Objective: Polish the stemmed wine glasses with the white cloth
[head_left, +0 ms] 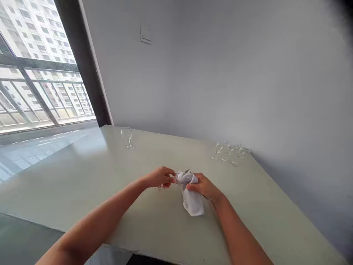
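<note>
Above the middle of the table, a clear glass is held on its side between my two hands. The fingers of my left hand are closed around its stem, with part of the foot showing below them. At the bowl, my right hand grips a white cloth. Some cloth shows through and behind the bowl, and the rest hangs down below it.
One stemmed glass stands upright at the back left of the table. Several more glasses stand grouped at the back right, near the wall. A window is at the left.
</note>
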### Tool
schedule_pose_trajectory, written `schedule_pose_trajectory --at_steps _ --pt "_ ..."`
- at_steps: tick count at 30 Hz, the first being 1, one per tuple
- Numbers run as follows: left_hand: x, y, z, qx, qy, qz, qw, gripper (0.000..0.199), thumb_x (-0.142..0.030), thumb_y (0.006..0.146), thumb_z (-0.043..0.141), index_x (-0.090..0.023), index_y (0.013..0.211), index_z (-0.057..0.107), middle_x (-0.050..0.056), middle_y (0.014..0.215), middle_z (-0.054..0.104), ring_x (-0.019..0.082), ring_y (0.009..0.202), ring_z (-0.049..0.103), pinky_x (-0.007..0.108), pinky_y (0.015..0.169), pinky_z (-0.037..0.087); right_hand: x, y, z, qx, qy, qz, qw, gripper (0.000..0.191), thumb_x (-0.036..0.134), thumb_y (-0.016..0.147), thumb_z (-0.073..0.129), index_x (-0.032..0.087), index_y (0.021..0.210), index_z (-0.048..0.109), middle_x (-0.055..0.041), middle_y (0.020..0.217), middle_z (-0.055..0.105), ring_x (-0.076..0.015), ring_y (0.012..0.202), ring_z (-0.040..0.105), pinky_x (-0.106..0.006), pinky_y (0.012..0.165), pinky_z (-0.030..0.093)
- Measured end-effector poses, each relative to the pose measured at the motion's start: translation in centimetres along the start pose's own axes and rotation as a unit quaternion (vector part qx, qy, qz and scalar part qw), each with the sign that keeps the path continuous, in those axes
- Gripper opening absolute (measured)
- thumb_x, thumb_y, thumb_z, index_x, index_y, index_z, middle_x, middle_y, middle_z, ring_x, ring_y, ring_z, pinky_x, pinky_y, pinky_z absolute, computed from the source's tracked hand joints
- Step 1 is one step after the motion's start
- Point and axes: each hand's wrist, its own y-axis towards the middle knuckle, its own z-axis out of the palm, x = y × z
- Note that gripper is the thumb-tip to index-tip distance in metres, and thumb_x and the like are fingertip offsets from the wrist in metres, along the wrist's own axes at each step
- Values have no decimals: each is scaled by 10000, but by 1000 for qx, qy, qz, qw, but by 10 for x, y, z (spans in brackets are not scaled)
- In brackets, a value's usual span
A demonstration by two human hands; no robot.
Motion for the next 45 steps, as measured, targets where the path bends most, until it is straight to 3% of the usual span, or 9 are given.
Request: schedule_pose_trajectory --at_steps 5,8,11,18,23,29,32,39,45 --pt "4 3 7 -75 161 37 983 363 -451 841 351 -177 865 588 38 697 603 138 634 540 260 614 408 -13 10 1 -79 88 25 993 258 305 588 737 128 733 617 9 585 550 -101 506 486 -229 494 377" --pt "7 9 14 -274 351 146 883 301 -408 824 434 -200 999 565 78 813 610 195 816 532 344 782 362 -18 17 9 -171 200 18 965 264 345 610 715 155 765 617 19 582 542 -102 514 483 -243 521 401" --pt "12 13 14 -293 415 200 838 281 -401 820 453 -200 961 591 68 704 586 188 744 525 332 759 342 -19 18 14 -161 217 3 963 263 363 654 679 177 825 611 19 613 543 -106 540 486 -247 533 404" --pt "12 1 -12 -131 162 83 975 335 -503 727 528 -218 845 660 -18 522 506 103 497 447 214 507 300 -11 10 17 -64 -149 -70 984 155 249 721 590 189 848 656 -1 707 610 -154 680 551 -291 647 435" --pt "14 -3 -31 25 -44 -4 999 382 -508 679 563 -157 802 650 -13 532 489 89 458 424 220 478 350 -15 15 6 -108 -398 -166 896 374 111 734 451 288 1012 629 2 964 659 -183 877 594 -313 768 446" --pt "27 4 -35 -137 4 -34 990 363 -502 699 521 -151 630 581 1 560 513 75 452 411 198 441 317 -13 13 -10 -343 -536 -264 724 427 65 769 383 250 1109 564 -27 1096 621 -189 995 566 -338 826 409" --pt "28 10 -25 -187 89 -41 977 339 -467 739 466 -163 639 574 2 569 546 81 446 436 196 435 311 -9 12 11 -301 -593 -304 682 401 176 826 420 209 1222 473 -70 1207 544 -218 1090 499 -413 950 299" --pt "16 11 18 -216 369 74 901 227 -351 739 523 -175 626 610 23 583 585 132 549 505 239 536 302 -3 16 36 -217 -515 -238 794 298 301 863 372 228 1009 622 -44 1069 618 -199 982 533 -358 883 367" --pt "15 11 31 -224 385 183 877 293 -411 811 463 -246 1010 601 12 679 630 139 616 543 241 608 337 -7 17 -2 -264 17 -1 964 238 344 739 509 169 592 576 10 516 540 -129 491 514 -250 501 412"
